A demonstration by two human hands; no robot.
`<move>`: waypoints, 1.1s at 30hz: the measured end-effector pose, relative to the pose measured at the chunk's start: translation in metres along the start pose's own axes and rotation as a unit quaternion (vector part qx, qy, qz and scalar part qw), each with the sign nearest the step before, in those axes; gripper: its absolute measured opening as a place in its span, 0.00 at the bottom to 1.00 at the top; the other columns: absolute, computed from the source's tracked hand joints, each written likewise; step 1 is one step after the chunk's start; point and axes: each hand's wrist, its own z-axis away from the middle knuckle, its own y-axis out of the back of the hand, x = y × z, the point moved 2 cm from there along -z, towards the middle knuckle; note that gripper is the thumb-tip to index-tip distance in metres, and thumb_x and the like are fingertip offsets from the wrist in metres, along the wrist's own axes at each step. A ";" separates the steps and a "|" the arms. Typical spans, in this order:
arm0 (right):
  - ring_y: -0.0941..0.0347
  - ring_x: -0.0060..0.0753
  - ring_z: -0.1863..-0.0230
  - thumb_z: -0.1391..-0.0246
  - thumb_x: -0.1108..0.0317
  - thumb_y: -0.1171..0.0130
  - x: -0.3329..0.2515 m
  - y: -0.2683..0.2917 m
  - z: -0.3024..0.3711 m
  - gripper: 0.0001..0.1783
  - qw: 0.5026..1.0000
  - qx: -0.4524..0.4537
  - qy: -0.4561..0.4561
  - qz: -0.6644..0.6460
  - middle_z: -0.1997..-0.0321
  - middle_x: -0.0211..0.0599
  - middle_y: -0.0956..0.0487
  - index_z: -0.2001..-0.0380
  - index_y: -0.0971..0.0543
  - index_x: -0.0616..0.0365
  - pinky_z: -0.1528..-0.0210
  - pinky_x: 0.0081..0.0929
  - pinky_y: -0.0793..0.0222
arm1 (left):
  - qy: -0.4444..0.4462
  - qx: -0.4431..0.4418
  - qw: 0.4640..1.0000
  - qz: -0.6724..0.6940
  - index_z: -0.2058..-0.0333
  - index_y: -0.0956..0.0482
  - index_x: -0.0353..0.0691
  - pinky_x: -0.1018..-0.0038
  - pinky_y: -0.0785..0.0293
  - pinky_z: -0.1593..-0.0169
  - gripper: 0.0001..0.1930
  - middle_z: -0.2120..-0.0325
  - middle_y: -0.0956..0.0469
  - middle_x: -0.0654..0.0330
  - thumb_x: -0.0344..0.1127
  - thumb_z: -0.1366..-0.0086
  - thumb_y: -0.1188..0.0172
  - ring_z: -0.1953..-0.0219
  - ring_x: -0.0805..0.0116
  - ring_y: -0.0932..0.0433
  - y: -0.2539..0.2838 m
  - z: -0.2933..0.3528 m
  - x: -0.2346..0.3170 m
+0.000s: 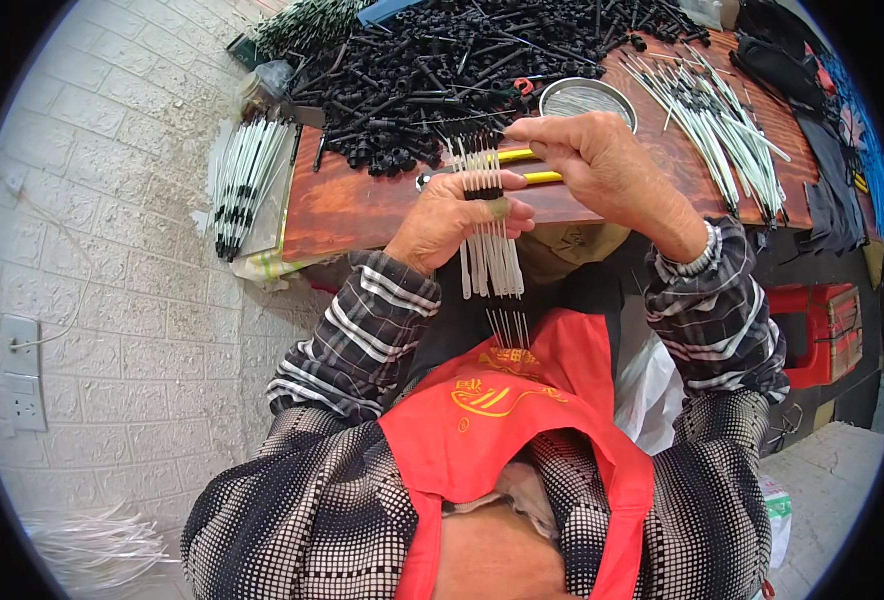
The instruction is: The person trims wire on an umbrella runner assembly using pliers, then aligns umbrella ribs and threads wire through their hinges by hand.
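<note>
My left hand (462,215) is wrapped round a row of slim white sticks (487,265) with black bands, held upright side by side above my lap. Dark tips stick up over the fingers, and thin pale pins show at the lower end. To the right of those tips is my right hand (602,165), its thumb and forefinger pinched together. A thin line seems to run left from that pinch across the tips; what the fingers hold is too small to name. Behind my hands lie pliers (544,178) with yellow handles, partly hidden.
A large heap of black plastic parts (412,80) covers the back of the wooden table (332,215). A round metal tin (630,108) holds thin wires. White sticks lie bundled at left (247,175) and right (717,140). A red stool (812,335) stands at right.
</note>
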 end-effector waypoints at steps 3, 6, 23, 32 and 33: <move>0.21 0.53 0.68 0.44 0.67 0.45 0.000 -0.002 0.000 0.12 1.000 0.005 -0.002 -0.022 0.71 0.52 0.20 0.58 0.18 0.55 0.67 0.38 0.27 | 0.002 0.002 1.000 0.001 0.54 0.22 0.30 0.68 0.19 0.54 0.14 0.62 0.18 0.51 0.28 0.38 0.36 0.61 0.59 0.16 0.001 0.001 -0.001; 0.21 0.53 0.68 0.44 0.67 0.44 -0.001 -0.002 -0.001 0.13 1.000 0.003 -0.003 -0.020 0.71 0.52 0.20 0.58 0.18 0.55 0.67 0.38 0.27 | 0.000 -0.001 1.000 0.005 0.54 0.22 0.30 0.67 0.19 0.54 0.14 0.63 0.18 0.50 0.29 0.37 0.37 0.61 0.59 0.16 0.004 0.000 -0.002; 0.20 0.48 0.70 0.44 0.68 0.43 0.015 -0.008 -0.005 0.13 0.998 0.015 0.030 -0.050 0.70 0.49 0.19 0.57 0.17 0.54 0.67 0.34 0.27 | -0.005 -0.031 0.999 0.014 0.50 0.25 0.30 0.64 0.19 0.51 0.17 0.61 0.18 0.47 0.30 0.36 0.38 0.58 0.56 0.16 0.008 0.000 -0.003; 0.20 0.44 0.70 0.43 0.70 0.44 0.011 -0.008 -0.007 0.12 0.998 0.017 0.020 -0.054 0.69 0.48 0.18 0.57 0.17 0.56 0.68 0.33 0.28 | -0.008 -0.027 0.999 0.022 0.50 0.25 0.30 0.64 0.20 0.50 0.18 0.61 0.18 0.47 0.29 0.37 0.37 0.58 0.55 0.16 0.009 0.000 -0.001; 0.20 0.44 0.70 0.43 0.70 0.44 0.012 -0.009 -0.007 0.12 0.998 0.028 0.024 -0.056 0.69 0.48 0.18 0.57 0.17 0.57 0.68 0.33 0.28 | -0.009 -0.027 0.999 0.022 0.50 0.25 0.30 0.64 0.20 0.50 0.18 0.61 0.18 0.47 0.29 0.37 0.37 0.58 0.55 0.16 0.009 0.001 -0.001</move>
